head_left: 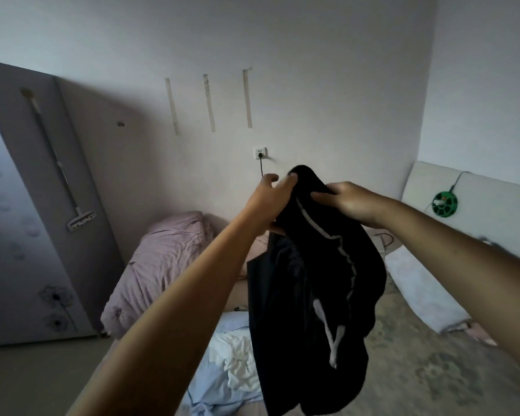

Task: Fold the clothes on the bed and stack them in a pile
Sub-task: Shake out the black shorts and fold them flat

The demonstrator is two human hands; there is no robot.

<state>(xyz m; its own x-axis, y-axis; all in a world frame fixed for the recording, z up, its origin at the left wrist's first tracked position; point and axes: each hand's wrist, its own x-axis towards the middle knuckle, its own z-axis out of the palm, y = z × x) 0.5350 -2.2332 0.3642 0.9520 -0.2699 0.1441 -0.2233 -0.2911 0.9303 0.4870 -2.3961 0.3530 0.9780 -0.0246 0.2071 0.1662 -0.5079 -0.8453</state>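
Nearest the camera, two bare forearms reach forward and up, and between them a black garment (312,280) hangs in the air above the bed (418,370), its lower edge dropping out of the bottom of the view. A thin white stripe runs down its front and a white drawstring dangles lower down. The left hand (270,199) grips the garment's top edge from the left, the thumb pressed on the cloth and the forefinger lifted free above it. The right hand (351,202) holds the same top edge from the right, fingers curled over a bunched fold. The two hands are close together, so the cloth hangs gathered, not spread. Below the garment, on the near left part of the bed, lies a crumpled heap of light blue and white clothes (228,364), partly hidden behind the black cloth. To the right the patterned bedcover lies bare up to a pale pillow (418,292) set against the white padded headboard (469,199), on which a green cable reel (445,204) rests. Farther left, a pink quilt (162,265) is bundled along the bed's far side by the wall. Beyond it stands a grey wardrobe (42,205), with a strip of floor (27,379) in front. On the far wall a socket (261,153) holds a plugged-in cord.
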